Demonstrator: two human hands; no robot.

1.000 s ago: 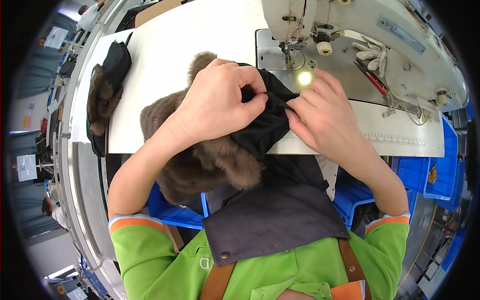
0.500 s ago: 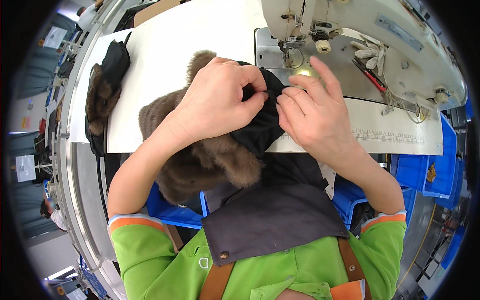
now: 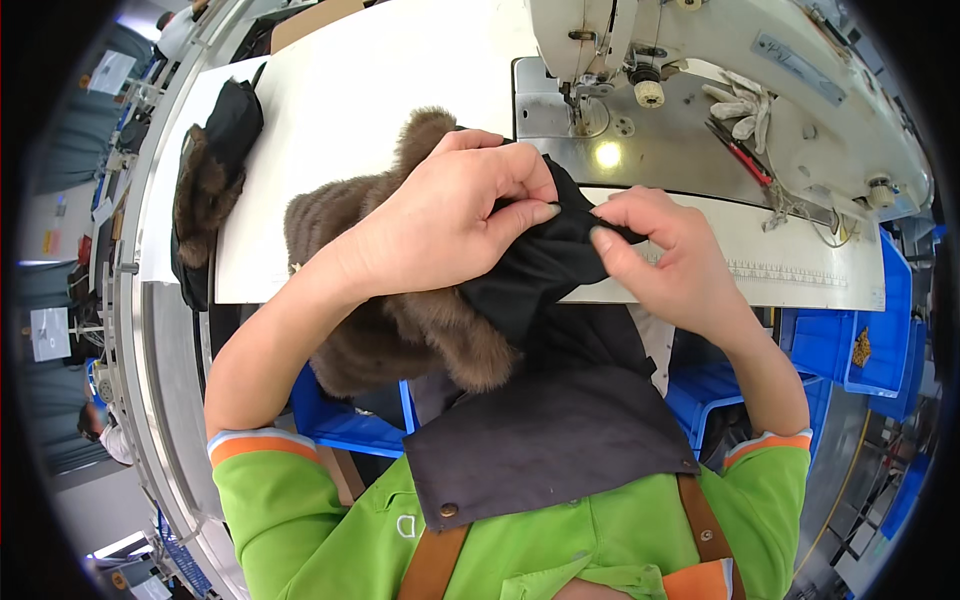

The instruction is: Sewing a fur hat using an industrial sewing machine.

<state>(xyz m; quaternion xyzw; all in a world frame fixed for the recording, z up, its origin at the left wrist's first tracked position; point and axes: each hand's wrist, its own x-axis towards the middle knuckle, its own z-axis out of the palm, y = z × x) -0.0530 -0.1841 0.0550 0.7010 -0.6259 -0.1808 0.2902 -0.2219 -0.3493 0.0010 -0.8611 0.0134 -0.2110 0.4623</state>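
Note:
A piece of black fabric (image 3: 520,285) joined with brown fur (image 3: 335,220) lies over the front edge of the white worktable (image 3: 300,90) and hangs toward my lap. My left hand (image 3: 470,215) is closed on the black fabric, thumb and index finger pinching it at the upper part. To its right, my right hand (image 3: 670,270) pinches the edge of the same fabric between thumb and fingers. Just beyond both hands is a sewing machine (image 3: 590,45) with its metal bed (image 3: 685,155).
Another black-and-fur piece (image 3: 215,170) lies at the left. Red-handled scissors (image 3: 740,150) and white gloves (image 3: 740,105) rest on the machine bed. Blue bins (image 3: 865,330) hang below the table at right and under it. Other people (image 3: 105,435) are at the far left.
Compared with half a second ago, my right hand is lower and further right, its raised index finger now bent onto the fabric, which is drawn rightward. My left hand has shifted slightly right and down.

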